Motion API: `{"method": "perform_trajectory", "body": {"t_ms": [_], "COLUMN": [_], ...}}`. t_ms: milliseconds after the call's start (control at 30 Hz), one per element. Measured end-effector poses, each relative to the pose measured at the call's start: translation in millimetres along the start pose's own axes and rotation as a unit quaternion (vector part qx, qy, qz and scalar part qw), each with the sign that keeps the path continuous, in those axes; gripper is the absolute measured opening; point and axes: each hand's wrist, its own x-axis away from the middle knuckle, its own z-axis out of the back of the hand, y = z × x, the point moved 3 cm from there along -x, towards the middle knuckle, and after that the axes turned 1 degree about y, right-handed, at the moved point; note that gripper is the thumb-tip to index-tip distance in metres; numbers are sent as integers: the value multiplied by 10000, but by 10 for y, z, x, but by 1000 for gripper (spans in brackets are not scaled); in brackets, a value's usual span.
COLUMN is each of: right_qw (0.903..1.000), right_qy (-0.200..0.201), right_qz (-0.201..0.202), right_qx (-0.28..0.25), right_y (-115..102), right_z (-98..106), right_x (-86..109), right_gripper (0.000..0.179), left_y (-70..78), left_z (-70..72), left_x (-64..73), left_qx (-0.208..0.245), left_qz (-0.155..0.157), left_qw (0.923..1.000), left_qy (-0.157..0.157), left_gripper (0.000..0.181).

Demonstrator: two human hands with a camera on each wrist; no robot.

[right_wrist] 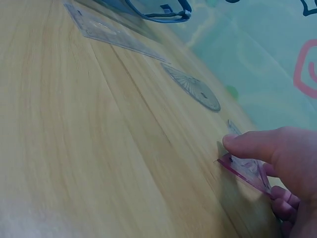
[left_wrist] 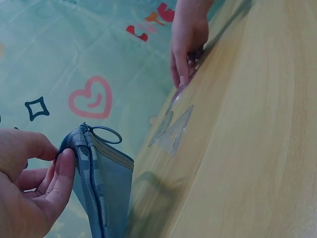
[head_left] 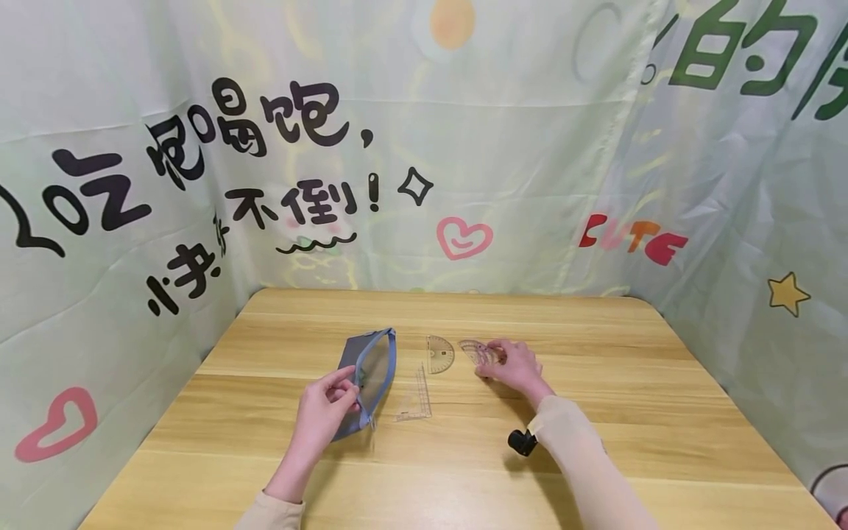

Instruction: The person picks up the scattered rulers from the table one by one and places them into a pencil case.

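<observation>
My left hand (head_left: pixel 326 406) pinches the near side of the rim of a blue-grey zip pouch (head_left: pixel 388 372) between thumb and fingers. The pouch stands tilted with its mouth gaping, and its zip pull (left_wrist: pixel 106 134) shows in the left wrist view. To the right, my right hand (head_left: pixel 517 366) grips a clear set square (right_wrist: pixel 242 173) by its edges, thumb on one side and fingers on the other. Part of that set square is hidden behind the fingers. Between the hands lie a clear half-round protractor (head_left: pixel 440 355) and another clear set square (head_left: pixel 416 401), both flat on the table.
A wood-grain table (head_left: pixel 450 478) carries everything. Printed cloth (head_left: pixel 530 169) hangs behind it and at both sides. A small black object (head_left: pixel 522 442) sits at the right sleeve's cuff, over the table.
</observation>
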Motion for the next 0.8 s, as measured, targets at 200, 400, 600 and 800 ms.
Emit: {"method": "perform_trajectory", "body": {"t_ms": [200,400,600,800], "right_qw": [9999,9991,9988,9992], "right_qy": [-62,-104,-88,-34], "right_qz": [57,190,195,226], "right_qx": [-64,-356,-430,-333], "right_y": [24,49,59,64], "right_z": [27,42,63,63], "right_x": [7,-6,-22,-48], "right_gripper": [68,66,60,59], "left_y": [12,9,5,14], "left_z": [3,-4,-4,-11], "left_x": [-1,-6,-1,0], "left_qx": [-19,15,12,36], "left_qz": [-16,-7,17,25], "left_qw": [10000,10000,10000,10000], "left_qy": [34,23,21,15], "left_gripper": [39,40,39,39]}}
